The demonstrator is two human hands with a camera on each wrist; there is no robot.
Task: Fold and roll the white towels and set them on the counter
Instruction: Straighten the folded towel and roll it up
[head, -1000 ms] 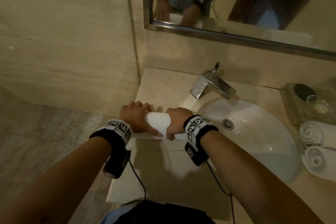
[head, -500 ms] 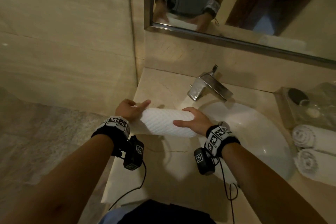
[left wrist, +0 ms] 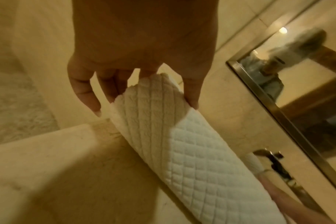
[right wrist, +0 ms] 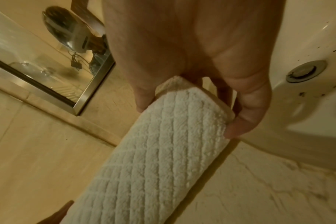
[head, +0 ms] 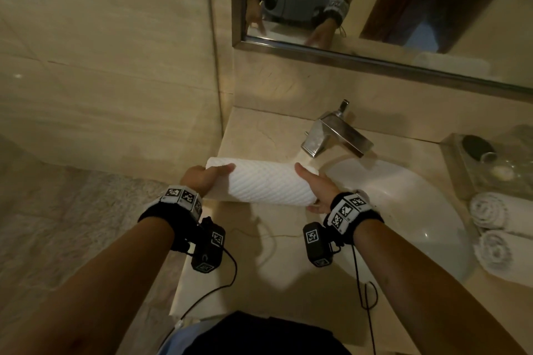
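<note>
A white quilted towel point(head: 266, 183), rolled into a cylinder, lies crosswise above the counter point(head: 259, 262), beside the basin.

Dim, warm yellow light; forearms throw soft shadows on the counter point(head: 288, 277). Wide-angle bending at frame edges, mirror point(left wrist: 297, 97) reflection smeared at right.

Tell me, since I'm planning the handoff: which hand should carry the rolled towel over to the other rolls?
Probably the right hand: it grips the rolled towel's end nearest the two finished rolls beyond the sink; the left hand holds the far end.
</note>
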